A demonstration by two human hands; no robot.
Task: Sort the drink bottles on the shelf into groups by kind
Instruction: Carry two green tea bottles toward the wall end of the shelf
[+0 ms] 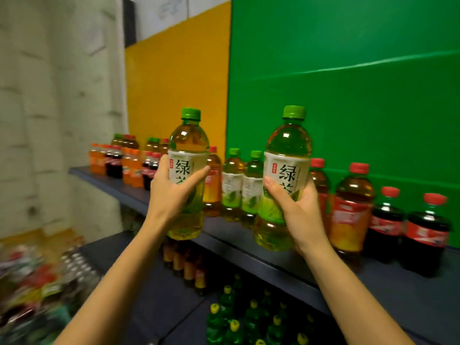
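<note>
The left hand (171, 192) has its fingers (196, 176) wrapped around the label of a green tea bottle (188, 170), held upright above the front edge of the dark shelf (249, 247). The right hand (298, 207) grips a second green tea bottle (286, 158) the same way, thumb across its label. Between the two hands, farther back, two more green-capped tea bottles (242, 185) stand on the shelf. Just right of the right hand stand red-capped amber tea bottles (351, 207), then dark cola bottles (408, 227). Beyond the left hand, orange soda bottles (129, 168) and colas are mixed together.
</note>
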